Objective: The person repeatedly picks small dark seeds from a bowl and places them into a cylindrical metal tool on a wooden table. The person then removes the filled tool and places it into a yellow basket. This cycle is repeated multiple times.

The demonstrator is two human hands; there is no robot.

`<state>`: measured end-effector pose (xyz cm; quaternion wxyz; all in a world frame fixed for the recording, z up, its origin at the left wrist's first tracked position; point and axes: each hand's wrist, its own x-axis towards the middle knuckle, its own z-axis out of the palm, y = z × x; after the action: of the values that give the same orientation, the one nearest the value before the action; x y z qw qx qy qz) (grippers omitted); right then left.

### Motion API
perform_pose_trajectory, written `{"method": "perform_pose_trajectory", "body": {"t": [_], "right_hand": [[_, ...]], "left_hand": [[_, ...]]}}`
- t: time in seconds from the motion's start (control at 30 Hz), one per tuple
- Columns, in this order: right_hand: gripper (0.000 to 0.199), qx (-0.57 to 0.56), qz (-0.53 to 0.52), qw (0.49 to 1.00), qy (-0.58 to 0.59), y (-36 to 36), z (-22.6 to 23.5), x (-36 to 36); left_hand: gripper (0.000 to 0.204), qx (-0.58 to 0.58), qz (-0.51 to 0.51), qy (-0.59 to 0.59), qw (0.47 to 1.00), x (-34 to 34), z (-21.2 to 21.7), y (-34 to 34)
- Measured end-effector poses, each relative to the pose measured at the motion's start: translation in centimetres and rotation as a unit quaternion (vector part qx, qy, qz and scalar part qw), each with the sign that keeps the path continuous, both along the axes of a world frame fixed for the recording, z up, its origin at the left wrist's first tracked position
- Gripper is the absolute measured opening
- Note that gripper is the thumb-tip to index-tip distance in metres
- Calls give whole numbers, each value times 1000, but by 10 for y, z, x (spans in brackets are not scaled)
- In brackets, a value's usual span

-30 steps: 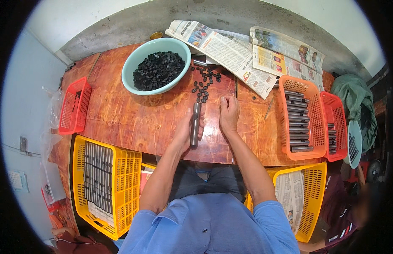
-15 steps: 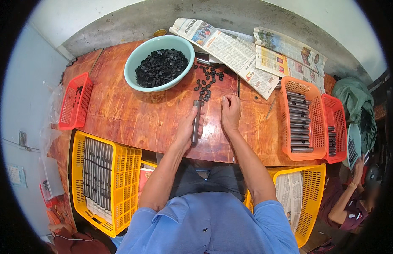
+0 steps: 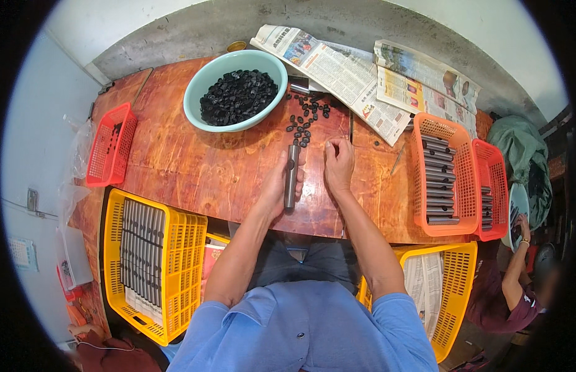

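Observation:
My left hand (image 3: 275,183) is wrapped round a grey metal tube (image 3: 291,186), which stands out toward the loose parts on the table. A dark oval spot shows on the tube near its far end. My right hand (image 3: 340,164) rests closed on the wooden table, a little right of the tube and apart from it; whatever its fingers hold, if anything, is hidden. Just beyond both hands lie scattered small black oval pieces (image 3: 298,129). Many more black pieces (image 3: 238,96) fill a pale green basin (image 3: 195,119) at the far left of my hands.
Orange (image 3: 466,186) and red baskets (image 3: 499,186) of tubes stand at right. Another red basket (image 3: 131,133) is at far left. Yellow crates (image 3: 187,273) flank me below the table. Newspapers (image 3: 337,77) lie along the back. A co-worker's hand (image 3: 525,229) reaches in at right.
The tube has turned in my left hand, bringing its dark oval spot into view. My right hand stays put. At right, the co-worker's hand has moved up to the basin there.

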<state>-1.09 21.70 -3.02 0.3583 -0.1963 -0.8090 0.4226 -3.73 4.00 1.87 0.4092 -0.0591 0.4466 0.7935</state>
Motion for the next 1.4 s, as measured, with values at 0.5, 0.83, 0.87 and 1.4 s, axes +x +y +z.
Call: {"method": "perform_pose_trajectory", "body": {"t": [0.5,0.83,0.87,1.4], "right_hand": [[14,-6,-1,1000,-6,-1,0,1],[10,-6,3,1000,13,0,-6,-1],[10,-5,2,1000,11,1,-6,-1],[11,15,20,1000,-16,-4,2,-2]], "left_hand": [[43,-137,29,148,979,0,-4,3],[37,-415,45,540,731,-39,-11,14],[36,-416,52,549,723,-42,-15,15],[37,-79,-46,81,993,-13,-17,-27]]}}
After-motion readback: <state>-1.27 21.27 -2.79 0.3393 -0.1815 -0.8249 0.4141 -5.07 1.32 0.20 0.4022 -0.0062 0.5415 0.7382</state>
